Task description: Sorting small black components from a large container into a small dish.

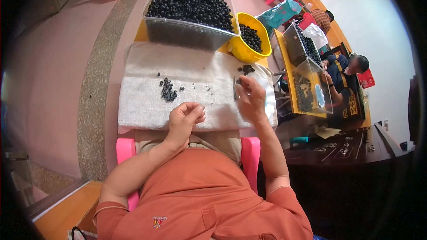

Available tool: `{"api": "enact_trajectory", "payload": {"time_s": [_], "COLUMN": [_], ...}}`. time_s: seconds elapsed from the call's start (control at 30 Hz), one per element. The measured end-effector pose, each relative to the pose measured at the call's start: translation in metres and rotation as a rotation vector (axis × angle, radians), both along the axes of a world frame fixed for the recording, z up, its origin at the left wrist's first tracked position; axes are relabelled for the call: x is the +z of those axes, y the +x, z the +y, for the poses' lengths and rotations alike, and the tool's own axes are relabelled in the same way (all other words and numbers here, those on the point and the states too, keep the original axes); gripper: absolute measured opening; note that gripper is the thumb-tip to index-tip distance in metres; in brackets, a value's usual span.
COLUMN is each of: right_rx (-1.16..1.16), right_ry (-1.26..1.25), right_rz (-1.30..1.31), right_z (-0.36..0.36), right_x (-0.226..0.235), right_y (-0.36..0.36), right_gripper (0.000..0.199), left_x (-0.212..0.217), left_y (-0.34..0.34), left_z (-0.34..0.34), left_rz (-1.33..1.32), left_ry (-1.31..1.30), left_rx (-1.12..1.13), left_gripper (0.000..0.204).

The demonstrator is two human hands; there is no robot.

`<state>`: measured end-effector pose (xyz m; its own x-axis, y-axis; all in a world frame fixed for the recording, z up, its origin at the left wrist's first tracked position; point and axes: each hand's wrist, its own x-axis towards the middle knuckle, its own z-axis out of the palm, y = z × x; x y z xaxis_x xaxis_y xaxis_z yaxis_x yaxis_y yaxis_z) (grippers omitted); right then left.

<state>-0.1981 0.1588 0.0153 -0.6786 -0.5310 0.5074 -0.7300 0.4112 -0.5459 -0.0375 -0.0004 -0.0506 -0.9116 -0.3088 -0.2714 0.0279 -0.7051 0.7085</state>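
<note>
My left hand [186, 119] is closed over the near part of the white cloth [147, 66], thumb pressed to its curled fingers; whatever it holds is hidden. On the cloth's right side, my right hand [251, 98] has its fingers bent together. A thin grey stick-like tool [235, 88] shows beside its fingertips; I cannot tell whether it is gripped or lying there. Just beyond this hand sits a small group of black parts [247, 69]. Beyond my left hand lies a loose pile of small black ring-shaped parts [168, 90], with tiny black scraps [208, 88] scattered nearby.
A large clear bin [187, 33] full of black parts stands at the back, with a yellow tub [247, 55] of similar parts to its right. Farther right, a person [340, 73] sits at another table with clear bins [313, 86]. Pink chair arms [251, 158] flank me.
</note>
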Motion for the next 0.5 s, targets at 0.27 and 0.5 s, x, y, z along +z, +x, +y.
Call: {"api": "enact_trajectory", "payload": {"time_s": [0.27, 0.5], "right_rx": [-0.09, -0.339], "right_ry": [-0.058, 0.066], "right_rz": [0.171, 0.384], "right_z": [0.003, -0.013], "right_x": [0.019, 0.047], "right_y": [-0.056, -0.136], "right_gripper": [0.025, 0.028], "left_x": [0.001, -0.001], "left_y": [0.003, 0.003], "left_z": [-0.001, 0.0], "left_rz": [-0.015, -0.007], "left_ry": [0.0, 0.011], "left_rx": [-0.031, -0.036], "left_gripper": [0.015, 0.016]}}
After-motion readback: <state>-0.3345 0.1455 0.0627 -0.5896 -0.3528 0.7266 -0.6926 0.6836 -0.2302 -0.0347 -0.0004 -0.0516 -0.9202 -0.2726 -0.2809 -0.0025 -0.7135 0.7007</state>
